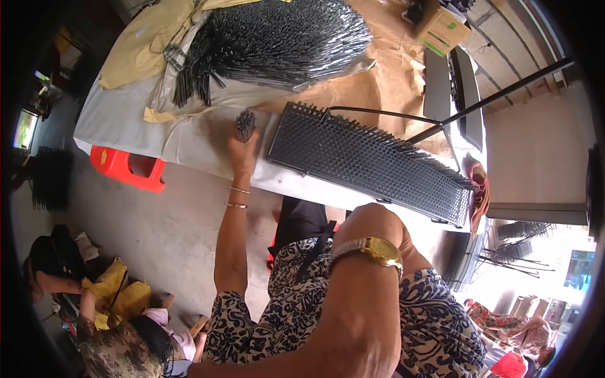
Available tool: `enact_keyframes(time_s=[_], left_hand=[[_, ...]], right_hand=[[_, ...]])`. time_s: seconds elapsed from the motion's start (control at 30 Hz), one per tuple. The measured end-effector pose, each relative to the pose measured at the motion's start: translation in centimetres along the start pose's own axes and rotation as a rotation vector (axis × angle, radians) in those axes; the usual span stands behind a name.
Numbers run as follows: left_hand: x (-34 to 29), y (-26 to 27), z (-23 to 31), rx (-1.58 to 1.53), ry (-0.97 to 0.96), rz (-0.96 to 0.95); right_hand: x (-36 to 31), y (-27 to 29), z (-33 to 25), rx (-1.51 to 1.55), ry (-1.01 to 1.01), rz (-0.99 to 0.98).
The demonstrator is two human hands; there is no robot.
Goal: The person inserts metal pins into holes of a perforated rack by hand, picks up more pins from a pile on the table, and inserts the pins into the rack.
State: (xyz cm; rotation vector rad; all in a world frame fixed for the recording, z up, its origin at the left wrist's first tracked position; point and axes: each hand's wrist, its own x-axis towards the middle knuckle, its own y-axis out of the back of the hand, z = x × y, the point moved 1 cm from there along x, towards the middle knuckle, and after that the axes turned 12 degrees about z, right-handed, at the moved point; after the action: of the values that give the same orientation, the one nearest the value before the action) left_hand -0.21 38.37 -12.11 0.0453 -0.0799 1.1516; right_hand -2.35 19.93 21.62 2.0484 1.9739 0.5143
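Note:
My left hand (241,153) is closed around an upright bundle of thin black rods (245,123) at the table's near edge, just left of a long perforated black rack (365,160). The rack is full of round holes, and rod ends stick up along its far edge. My right hand (373,222), with a gold watch (382,249) at the wrist, is bent in front of the rack's near edge. Its back faces me and its fingers are hidden, so I cannot tell what they hold. A large pile of loose black rods (283,47) lies farther back on the table.
The table (189,135) has a pale cover and brown paper. A black bar (498,97) slants over the rack's right side. A red stool (126,169) stands under the left edge, a cardboard box (441,30) at back right. Other people sit at lower left and lower right.

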Motion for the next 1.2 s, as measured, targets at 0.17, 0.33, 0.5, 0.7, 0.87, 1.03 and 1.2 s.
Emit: enact_keyframes(time_s=[0.17,0.33,0.5,0.7,0.87,1.03,1.2], left_hand=[[0.0,0.5,-0.5,-0.107,0.024,0.05],[0.1,0.1,2.0,-0.241,0.142,0.195],[-2.4,-0.2,2.0,-0.144,0.057,0.21],[-3.7,-0.4,5.3,-0.534,0.452,0.103],[-5.8,2.1,10.2,-0.489,0.456,0.001],[-7.3,3.6,14.6,-0.536,0.559,-0.121],[-10.8,2.7,17.2,-0.503,0.594,-0.327]], right_hand=[[-2.0,-1.6,-1.0,-0.042,0.179,0.044],[-6.0,-2.0,-1.8,-0.057,0.406,0.045],[-8.6,-2.7,-2.4,-0.085,0.64,0.06],[-4.1,-0.7,7.4,-0.145,0.235,0.509],[-3.4,2.0,15.8,0.347,-0.342,0.743],[-1.4,2.9,16.9,0.235,-0.235,0.709],[-0.1,2.1,16.3,0.584,-0.34,0.527]])
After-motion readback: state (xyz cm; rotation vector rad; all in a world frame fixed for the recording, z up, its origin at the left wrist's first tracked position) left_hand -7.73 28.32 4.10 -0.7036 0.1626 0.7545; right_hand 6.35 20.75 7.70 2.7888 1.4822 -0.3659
